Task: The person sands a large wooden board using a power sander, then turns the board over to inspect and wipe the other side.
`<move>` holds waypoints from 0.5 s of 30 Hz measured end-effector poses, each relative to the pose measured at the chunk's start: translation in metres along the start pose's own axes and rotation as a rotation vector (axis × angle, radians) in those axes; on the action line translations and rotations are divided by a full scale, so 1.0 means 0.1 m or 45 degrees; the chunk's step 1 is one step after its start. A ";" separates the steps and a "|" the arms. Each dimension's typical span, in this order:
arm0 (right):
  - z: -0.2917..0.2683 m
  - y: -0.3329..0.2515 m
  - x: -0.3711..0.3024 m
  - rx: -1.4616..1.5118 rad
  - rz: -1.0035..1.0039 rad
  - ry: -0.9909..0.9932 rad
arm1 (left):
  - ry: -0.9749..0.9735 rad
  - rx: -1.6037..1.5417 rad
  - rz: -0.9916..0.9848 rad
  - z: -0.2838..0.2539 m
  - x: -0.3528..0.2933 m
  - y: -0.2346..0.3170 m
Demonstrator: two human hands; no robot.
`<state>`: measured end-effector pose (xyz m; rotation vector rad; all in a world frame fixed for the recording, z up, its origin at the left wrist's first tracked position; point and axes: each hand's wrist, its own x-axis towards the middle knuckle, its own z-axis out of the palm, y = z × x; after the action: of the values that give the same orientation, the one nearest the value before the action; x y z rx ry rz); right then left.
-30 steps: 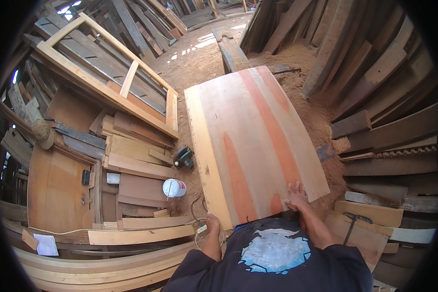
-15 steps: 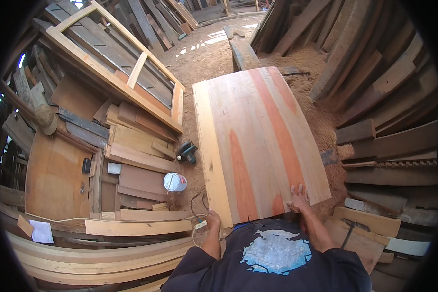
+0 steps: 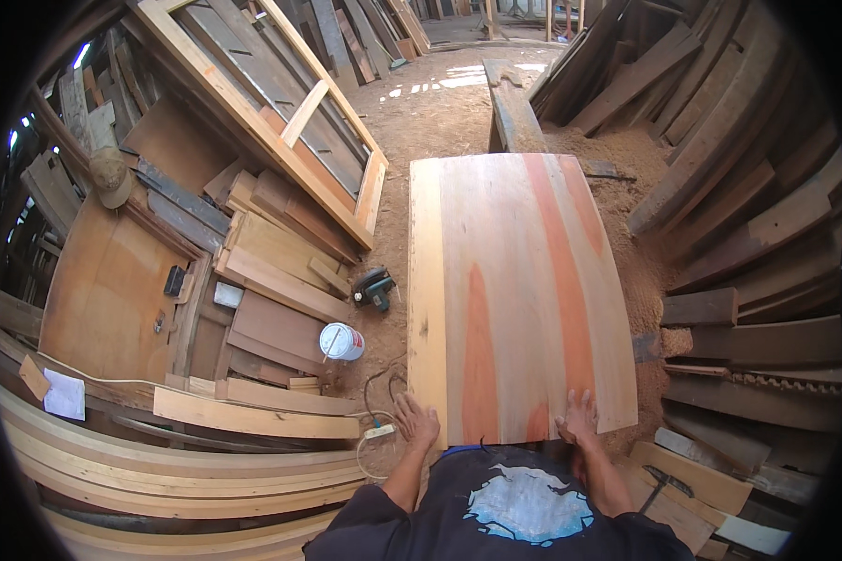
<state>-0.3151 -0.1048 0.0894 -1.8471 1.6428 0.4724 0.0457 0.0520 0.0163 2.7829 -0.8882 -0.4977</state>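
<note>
A large wooden panel (image 3: 515,280) lies in front of me, striped pale brown and reddish, with a paler yellow board (image 3: 428,309) along its left side. At the near left corner is my left hand (image 3: 417,423), open, its fingers stretched forward beside and partly over the pale board's edge. Close to the near edge, on the right, my right hand (image 3: 578,419) lies open with its fingers spread flat on the panel. Neither hand holds a tool. What supports the panel is mostly hidden; a narrow plank (image 3: 515,107) emerges beyond its far edge.
On the ground to the left are a green and black power tool (image 3: 374,289), a white bucket (image 3: 341,342) and a power strip (image 3: 379,431) with cords. A wooden frame (image 3: 299,112) leans behind them. Stacked boards (image 3: 187,486) line the left. Planks and a hammer (image 3: 666,481) are at right.
My left hand has loosened from the panel's left edge and its fingers have spread. My right hand stays on the near edge. The view has shifted, so the panel looks straighter.
</note>
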 end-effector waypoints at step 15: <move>-0.76 -1.83 2.07 0.014 -0.087 0.411 | -0.136 0.200 0.735 0.14 1.53 1.38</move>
<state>-0.1120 -0.3038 0.0539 -2.0455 1.7746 0.1393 0.0846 -0.1497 -0.0002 2.4620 -1.7370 -0.4903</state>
